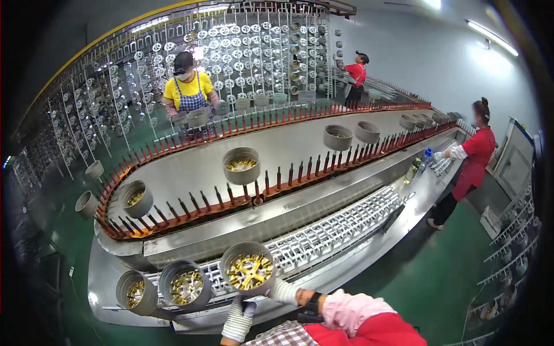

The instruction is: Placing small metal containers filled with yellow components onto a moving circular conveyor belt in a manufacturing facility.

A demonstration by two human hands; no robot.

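Note:
A round grey wheel-like part with a gold spoked face stands tilted toward me over the white rack. My right hand, in a white ribbed glove, grips its lower right side; the fingers are partly hidden behind it. Below its lower edge is my left hand, gloved, with dark fingertips up against the rim. To the left, a second wheel-like part with a gold and silver face and a third wheel-like part with gold inside rest side by side on the rack's end.
White wire racks lie along the metal bench. Beyond, a looped conveyor carries upright spindles and several grey wheel parts. People work across the loop, at the far end and at right. Bottles stand on the bench.

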